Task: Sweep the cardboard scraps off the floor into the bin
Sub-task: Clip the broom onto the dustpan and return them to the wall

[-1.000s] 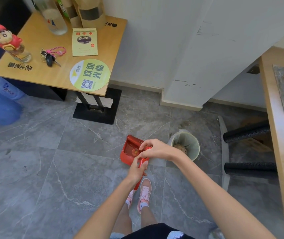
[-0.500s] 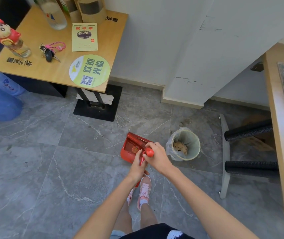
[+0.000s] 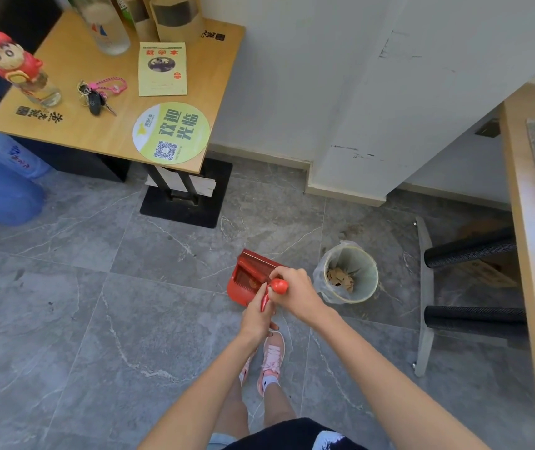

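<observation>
With our left hand (image 3: pixel 256 316) gripping the dustpan (image 3: pixel 249 278) and our right hand (image 3: pixel 295 292) closed around what is probably the brush handle (image 3: pixel 278 286), a tilt could spill leftover scraps beside the bin (image 3: pixel 350 273).

Grey marble-look tile floor (image 3: pixel 65 319) w/ white veins. Scuffed white wall (image 3: pixel 292 76). Wood table (image 3: pixel 74 131) on black base, upper left; wood counter (image 3: pixel 526 254) at right.

Both hands grip red: a red dustpan (image 3: pixel 250 277) and a red-knobbed brush handle (image 3: pixel 278 286). Right of them, tan scraps (image 3: pixel 341 278) fill a pale green bin (image 3: pixel 366 274) on grey white-veined floor (image 3: pixel 97 319).
</observation>
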`<state>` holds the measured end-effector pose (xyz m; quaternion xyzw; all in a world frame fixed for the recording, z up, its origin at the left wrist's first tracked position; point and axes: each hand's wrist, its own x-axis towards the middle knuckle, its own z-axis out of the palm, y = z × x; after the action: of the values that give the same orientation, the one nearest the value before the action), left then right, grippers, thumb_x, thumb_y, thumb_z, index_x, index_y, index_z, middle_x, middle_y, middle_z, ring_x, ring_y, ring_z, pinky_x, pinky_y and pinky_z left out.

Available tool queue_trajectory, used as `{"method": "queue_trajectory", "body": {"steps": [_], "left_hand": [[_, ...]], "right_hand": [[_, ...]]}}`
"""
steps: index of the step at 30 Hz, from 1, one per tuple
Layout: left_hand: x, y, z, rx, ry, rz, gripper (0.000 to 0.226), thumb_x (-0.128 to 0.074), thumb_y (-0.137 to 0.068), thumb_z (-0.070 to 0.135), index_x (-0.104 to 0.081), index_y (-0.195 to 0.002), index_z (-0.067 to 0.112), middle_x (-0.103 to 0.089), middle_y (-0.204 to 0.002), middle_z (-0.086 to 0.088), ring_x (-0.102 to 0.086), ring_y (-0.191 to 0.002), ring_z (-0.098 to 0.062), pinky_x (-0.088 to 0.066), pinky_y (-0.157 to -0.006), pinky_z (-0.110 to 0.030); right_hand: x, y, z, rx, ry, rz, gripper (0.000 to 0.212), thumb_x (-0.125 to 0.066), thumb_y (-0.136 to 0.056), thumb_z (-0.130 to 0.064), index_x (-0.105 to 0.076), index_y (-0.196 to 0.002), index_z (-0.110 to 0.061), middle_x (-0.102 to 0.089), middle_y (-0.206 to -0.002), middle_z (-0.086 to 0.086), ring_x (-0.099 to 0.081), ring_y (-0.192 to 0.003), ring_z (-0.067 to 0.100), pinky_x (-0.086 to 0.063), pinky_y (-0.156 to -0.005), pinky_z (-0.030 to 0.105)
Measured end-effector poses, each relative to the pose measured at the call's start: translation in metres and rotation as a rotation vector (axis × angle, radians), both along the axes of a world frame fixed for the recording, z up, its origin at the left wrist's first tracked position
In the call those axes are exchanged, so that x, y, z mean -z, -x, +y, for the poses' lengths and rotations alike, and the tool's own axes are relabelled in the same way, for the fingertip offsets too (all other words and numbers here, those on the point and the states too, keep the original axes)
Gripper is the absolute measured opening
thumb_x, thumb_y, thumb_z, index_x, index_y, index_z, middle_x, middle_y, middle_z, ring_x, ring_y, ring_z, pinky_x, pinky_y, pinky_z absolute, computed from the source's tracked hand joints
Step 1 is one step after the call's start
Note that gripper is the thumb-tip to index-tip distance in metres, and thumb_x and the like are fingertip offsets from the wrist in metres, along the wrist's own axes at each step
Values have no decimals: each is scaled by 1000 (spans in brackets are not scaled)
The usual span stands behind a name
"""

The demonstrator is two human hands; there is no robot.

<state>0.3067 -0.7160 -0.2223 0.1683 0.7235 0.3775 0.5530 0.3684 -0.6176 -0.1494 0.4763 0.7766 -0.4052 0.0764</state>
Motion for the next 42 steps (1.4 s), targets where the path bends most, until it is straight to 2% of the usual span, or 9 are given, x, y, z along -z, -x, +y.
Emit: {"method": "queue_trajectory", "body": {"steps": [4, 13, 16, 19, 22, 25, 33, 38, 42], "left_hand": [[7, -2, -6, 29, -19, 77, 34, -42, -100, 25, -50, -133, 32, -58, -80, 1, -49, -50, -11, -45, -53, -33], [-4, -5, -14, -14, -99, 83, 32, -42, -97, 27, -55, -120, 43, -53, -90, -35, -38, -45, -20, -31, -48, -20], [-10, -1, -10, -4, -101, 83, 42, -39, -97, 6, -53, -127, 33, -50, -109, -43, -47, -63, -46, -41, -49, -43], [-13, 0, -12, 8, -79, 61, 46, -39, -98, 6, -47, -139, 24, -46, -117, -43, -42, -101, -65, -42, -76, -67], [-9, -2, -15, 1, -90, 39, 52, -39, -96, 14, -38, -144, 33, -54, -116, -37, -56, -79, -55, -48, -63, -58], [0, -2, -11, 17, -106, -4, 55, -39, -89, 26, -34, -134, 59, -59, -92, -16, -43, -50, -9, -34, -47, -27], [10, -2, -6, 10, -85, -82, 38, -46, -91, 42, -41, -115, 71, -63, -106, 9, -47, -85, -18, -40, -73, -37], [8, 7, -1, 39, -66, -6, 33, -41, -99, 39, -42, -132, 44, -57, -83, -10, -37, -44, -16, -35, -42, -25], [6, 12, 2, 52, -52, 20, 37, -42, -101, 31, -39, -137, 26, -53, -76, -7, -39, -42, -14, -34, -39, -24]], "right_hand": [[-2, 0, 3, -50, 13, -11, 21, -64, -75, -18, -69, -93, -8, -72, -88, 8, -65, -89, 24, -50, -79, 31], [-2, -7, -10, -86, 28, 15, 23, -68, -69, -17, -67, -91, -12, -73, -82, 6, -65, -84, 24, -44, -69, 24], [0, -5, -13, -73, 19, 26, 22, -67, -67, -18, -65, -88, -15, -72, -80, 6, -65, -82, 24, -44, -67, 23], [-1, -3, -14, -105, 26, 28, 20, -65, -66, -18, -62, -85, -17, -71, -80, 7, -66, -80, 24, -51, -66, 28], [0, -5, -13, -128, 29, 30, 23, -65, -67, -15, -58, -89, -16, -71, -80, 7, -66, -78, 23, -48, -61, 24], [-1, -8, -8, -148, 19, 42, 28, -64, -69, -16, -51, -95, -16, -71, -76, 5, -65, -75, 22, -50, -63, 27], [-11, -9, 0, -237, -15, 35, 20, -60, -71, -14, -42, -78, -19, -60, -69, 5, -55, -69, 26, -43, -61, 32], [-14, 0, 5, -182, -41, 31, 17, -64, -70, -15, -55, -85, -10, -60, -71, -1, -52, -68, 19, -45, -65, 31], [-11, 5, 7, -132, -5, 29, 20, -66, -69, -16, -58, -87, -11, -70, -82, 5, -62, -79, 23, -52, -69, 34]]}}
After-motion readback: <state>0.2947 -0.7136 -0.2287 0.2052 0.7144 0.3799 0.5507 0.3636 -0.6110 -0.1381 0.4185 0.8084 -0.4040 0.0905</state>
